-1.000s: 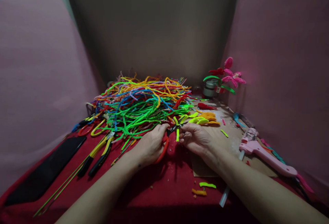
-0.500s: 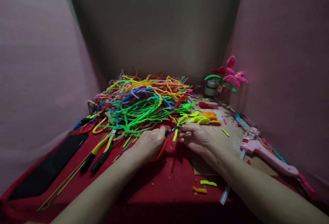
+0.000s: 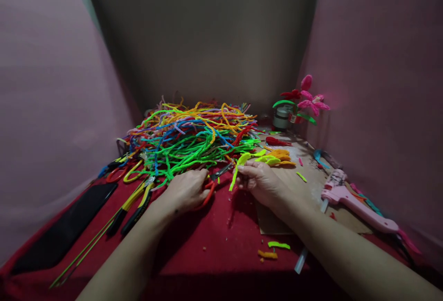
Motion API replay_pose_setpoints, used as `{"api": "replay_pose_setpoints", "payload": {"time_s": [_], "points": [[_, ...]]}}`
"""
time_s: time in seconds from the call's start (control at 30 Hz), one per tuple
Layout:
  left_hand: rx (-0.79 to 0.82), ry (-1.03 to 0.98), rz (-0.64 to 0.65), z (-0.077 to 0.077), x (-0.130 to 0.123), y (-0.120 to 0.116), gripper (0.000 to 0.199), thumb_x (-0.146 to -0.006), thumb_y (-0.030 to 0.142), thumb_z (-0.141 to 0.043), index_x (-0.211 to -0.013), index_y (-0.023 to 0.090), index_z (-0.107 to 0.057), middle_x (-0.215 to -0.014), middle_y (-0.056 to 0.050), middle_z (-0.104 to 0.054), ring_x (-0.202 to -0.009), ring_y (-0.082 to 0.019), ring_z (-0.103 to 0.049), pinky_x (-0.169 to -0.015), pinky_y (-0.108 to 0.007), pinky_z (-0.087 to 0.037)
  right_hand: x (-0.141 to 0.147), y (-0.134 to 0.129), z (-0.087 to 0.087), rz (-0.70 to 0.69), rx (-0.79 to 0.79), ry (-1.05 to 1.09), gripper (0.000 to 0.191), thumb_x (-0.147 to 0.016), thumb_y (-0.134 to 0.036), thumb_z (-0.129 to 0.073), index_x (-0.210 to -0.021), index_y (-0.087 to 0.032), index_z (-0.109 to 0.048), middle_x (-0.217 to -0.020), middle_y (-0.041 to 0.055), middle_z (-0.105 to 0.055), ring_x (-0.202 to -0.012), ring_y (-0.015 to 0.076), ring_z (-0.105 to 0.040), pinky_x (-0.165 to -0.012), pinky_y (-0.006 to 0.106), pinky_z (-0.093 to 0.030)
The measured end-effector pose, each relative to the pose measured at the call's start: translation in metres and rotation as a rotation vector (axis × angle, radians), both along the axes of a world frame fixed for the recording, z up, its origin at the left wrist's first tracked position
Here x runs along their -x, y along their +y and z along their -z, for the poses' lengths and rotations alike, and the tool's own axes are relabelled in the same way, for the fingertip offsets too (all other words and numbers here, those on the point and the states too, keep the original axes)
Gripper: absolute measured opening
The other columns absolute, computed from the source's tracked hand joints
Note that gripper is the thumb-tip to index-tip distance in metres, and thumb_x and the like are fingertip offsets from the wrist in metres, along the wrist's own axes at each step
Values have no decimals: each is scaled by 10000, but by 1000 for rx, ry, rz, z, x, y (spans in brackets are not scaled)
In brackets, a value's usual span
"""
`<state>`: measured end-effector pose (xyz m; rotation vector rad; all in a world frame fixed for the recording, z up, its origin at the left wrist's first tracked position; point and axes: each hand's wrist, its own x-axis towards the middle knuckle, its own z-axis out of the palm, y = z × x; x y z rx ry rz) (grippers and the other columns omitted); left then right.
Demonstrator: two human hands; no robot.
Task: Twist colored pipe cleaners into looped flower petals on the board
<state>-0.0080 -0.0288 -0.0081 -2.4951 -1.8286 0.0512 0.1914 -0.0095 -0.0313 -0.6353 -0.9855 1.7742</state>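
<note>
Left hand [image 3: 188,188] wraps dark-bladed, red-handled metal scissors [image 3: 207,194], held left of the right hand [image 3: 259,179], whose fingertips clamp a bent neon-yellow fuzzy strip [image 3: 236,172] above red cloth [image 3: 224,257], presumably keeping its near end free.

No legible text, label, brand, number or sign anywhere in view.

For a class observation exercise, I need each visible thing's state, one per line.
Scissors, gripped in left hand
Yellow strip, bent, pinched by right hand
Pliers, lying, handles apart
Glue gun, lying on its side
Fuzzy strips, heaped, tangled
Pink flower, petals spread
Black slab, lying flat
</note>
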Motion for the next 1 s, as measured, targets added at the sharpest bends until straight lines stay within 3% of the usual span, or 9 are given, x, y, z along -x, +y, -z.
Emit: {"api": "replay_pose_setpoints", "payload": {"time_s": [0.1, 0.2, 0.27, 0.4, 0.5, 0.6, 0.73, 0.83, 1.0], "points": [[-60, -168, 104, -2, -3, 1, 280, -769, 348, -499, -987, 195, -584, -954, -86, -624, -883, -218, -563, -754, -313, -423, 3, -2, -1, 79, -42, -100, 151, -597, -217, -663, -612, -138, -535, -518, -39, -516, -445, 70, -442, -453, 214, -309], [-140, -536, 61, -4, -19, -2, 266, -838, 312, -399, -916, 167, -607, -926, -81, -633, -870, -189, -561, -788, -302, -414, 5, -7, -4, 121, -95, -204, 154, -615, -225, -652, -591, -139, -527, -491, -59, -474, -425, 50, -379, -440, 208, -262], [-17, -851, 57, -4, -33, -5, 274, -803, 360, -476, -958, 174, -605, -926, -52, -648, -827, -164, -576, -747, -264, -429, 6, -10, -6, 111, -113, -240, 131, -628, -232, -645, -621, -137, -555, -512, -57, -489, -432, 47, -374, -441, 205, -260], [270, -1168, -67, -1, -50, -8, 258, -728, 391, -560, -706, 136, -599, -528, 28, -539, -437, -73, -423, -450, -204, -332, 6, -14, -8, 49, -101, -208, 137, -631, -250, -639, -703, -140, -602, -579, -41, -535, -451, 56, -412, -438, 202, -283], [315, -1193, -99, 0, -49, -8, 273, -726, 378, -554, -606, 133, -565, -425, 61, -429, -364, -42, -312, -403, -195, -250, 4, -12, -9, 84, -138, -189, 173, -643, -270, -641, -763, -147, -623, -629, -31, -559, -483, 63, -432, -452, 201, -307], [345, -1157, -99, -2, -48, -9, 274, -725, 369, -555, -580, 137, -550, -405, 67, -408, -352, -36, -297, -398, -190, -235, 2, -11, -10, 214, -225, -253, 238, -670, -317, -636, -829, -140, -655, -653, -13, -584, -522, 74, -444, -480, 210, -322], [374, -1137, -94, -5, -52, -12, 289, -735, 368, -536, -557, 140, -539, -401, 61, -418, -349, -41, -319, -394, -184, -249, 2, -10, -11, 295, -286, -357, 233, -704, -343, -608, -708, -119, -671, -567, -12, -550, -512, 82, -424, -497, 228, -321], [338, -1137, -130, -5, -55, -13, 286, -722, 334, -539, -510, 145, -505, -385, 60, -407, -348, -45, -333, -386, -182, -253, 3, -11, -11, 317, -323, -396, 209, -711, -325, -604, -682, -131, -676, -570, -9, -566, -537, 94, -455, -539, 240, -354], [247, -1105, -147, -2, -57, -13, 267, -706, 282, -536, -482, 144, -490, -404, 51, -427, -361, -43, -338, -383, -175, -248, 5, -15, -9, 466, -516, -503, 151, -739, -252, -580, -695, -152, -684, -680, 25, -639, -664, 130, -550, -658, 260, -413]]}}
